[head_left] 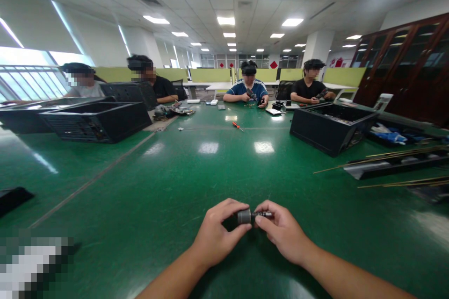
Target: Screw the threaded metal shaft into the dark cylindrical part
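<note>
Between my two hands, just above the green table, is a dark grey metal cylinder with a thin ridged shaft (244, 217), lying sideways and looking like a motor rotor. My left hand (219, 229) grips the thick cylinder end, thumb below and fingers above. On the other side my right hand (280, 229) pinches the shaft, whose bare tip points right. Whether the ridges on the shaft are a thread or a spring is too small to tell.
Black computer cases (101, 121) stand at the left, and another black case (329, 126) at the right. An orange screwdriver (237, 125) lies mid-table. Thin brass-coloured rods (351, 163) stick out from the right. Several people sit across the green table (168, 173).
</note>
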`<state>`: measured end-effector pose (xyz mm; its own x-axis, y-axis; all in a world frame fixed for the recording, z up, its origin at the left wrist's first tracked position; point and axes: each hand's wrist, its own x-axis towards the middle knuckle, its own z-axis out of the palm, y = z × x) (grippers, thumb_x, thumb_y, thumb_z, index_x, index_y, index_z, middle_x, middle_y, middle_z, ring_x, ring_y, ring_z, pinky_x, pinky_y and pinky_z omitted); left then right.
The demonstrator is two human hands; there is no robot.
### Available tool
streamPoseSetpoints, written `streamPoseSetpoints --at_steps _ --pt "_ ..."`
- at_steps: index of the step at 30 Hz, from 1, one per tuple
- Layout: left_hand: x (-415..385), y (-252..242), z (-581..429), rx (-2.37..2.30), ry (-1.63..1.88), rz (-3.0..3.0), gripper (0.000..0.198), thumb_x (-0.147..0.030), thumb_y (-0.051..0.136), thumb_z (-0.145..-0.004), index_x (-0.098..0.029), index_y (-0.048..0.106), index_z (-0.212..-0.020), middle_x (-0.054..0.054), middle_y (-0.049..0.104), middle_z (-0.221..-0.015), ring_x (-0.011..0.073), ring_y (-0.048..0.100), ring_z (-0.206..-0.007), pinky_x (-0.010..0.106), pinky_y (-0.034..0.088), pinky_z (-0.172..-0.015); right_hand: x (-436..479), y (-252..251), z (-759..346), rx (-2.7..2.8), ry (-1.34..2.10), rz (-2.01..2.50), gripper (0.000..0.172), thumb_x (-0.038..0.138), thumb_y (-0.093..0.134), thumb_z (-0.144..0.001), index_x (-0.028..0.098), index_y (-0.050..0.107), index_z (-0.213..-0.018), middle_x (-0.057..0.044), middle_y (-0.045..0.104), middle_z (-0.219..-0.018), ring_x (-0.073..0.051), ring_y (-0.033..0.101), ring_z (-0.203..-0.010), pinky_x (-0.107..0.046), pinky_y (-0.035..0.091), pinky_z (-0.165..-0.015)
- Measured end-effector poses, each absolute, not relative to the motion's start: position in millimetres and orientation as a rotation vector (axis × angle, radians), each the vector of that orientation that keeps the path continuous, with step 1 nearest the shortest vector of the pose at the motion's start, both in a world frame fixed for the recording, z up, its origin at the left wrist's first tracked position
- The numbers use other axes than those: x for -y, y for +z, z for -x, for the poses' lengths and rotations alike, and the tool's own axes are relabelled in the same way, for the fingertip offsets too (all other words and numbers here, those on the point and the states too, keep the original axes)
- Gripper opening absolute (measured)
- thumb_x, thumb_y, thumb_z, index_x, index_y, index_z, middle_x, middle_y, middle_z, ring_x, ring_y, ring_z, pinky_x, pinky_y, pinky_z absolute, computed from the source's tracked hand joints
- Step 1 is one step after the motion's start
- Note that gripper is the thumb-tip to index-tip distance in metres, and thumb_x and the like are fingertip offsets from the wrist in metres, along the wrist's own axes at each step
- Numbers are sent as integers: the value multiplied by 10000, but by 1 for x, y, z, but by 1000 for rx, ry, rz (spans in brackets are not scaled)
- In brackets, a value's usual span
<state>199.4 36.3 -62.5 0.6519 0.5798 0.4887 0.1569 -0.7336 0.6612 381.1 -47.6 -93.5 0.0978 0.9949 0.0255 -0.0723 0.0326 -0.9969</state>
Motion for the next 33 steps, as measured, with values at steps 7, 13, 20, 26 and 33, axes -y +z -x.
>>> streamPoseSetpoints --at_steps 7,13,20,26,33 --pt "-37 -61 -199 -558 960 -2308 270 -192 749 -789 -224 712 -1054 32 721 -915 170 678 -836 286 524 -770 48 -94 -381 1099 1146 1176 300 472 669 -860 189 601 -930 23 579 -723 -45 319 -439 -212 238 -440" --pt "-37 -62 -200 -560 969 -2314 280 -182 756 -778 -225 711 -1051 28 721 -918 173 679 -845 290 524 -773 47 -94 -381 1095 1154 1181 301 457 669 -856 176 592 -932 26 571 -720 -37 316 -436 -203 195 -419" --pt "-38 -63 -198 -566 965 -2305 286 -184 753 -784 -229 709 -1063 27 718 -917 172 677 -841 289 523 -767 48 -95 -381 1087 1164 1176 296 458 661 -858 180 587 -929 21 584 -727 -36 309 -422 -207 192 -411" --pt "-38 -62 -198 -564 980 -2309 292 -172 755 -776 -228 710 -1058 28 720 -912 173 680 -838 290 525 -769 47 -95 -381 1086 1156 1178 285 449 665 -857 183 587 -925 20 592 -727 -38 311 -419 -211 201 -416" --pt "-39 -63 -198 -559 989 -2317 295 -183 756 -780 -227 706 -1068 30 720 -912 171 680 -837 291 527 -764 48 -96 -381 1089 1152 1182 247 412 642 -874 178 589 -930 13 596 -746 -37 306 -424 -212 182 -413"
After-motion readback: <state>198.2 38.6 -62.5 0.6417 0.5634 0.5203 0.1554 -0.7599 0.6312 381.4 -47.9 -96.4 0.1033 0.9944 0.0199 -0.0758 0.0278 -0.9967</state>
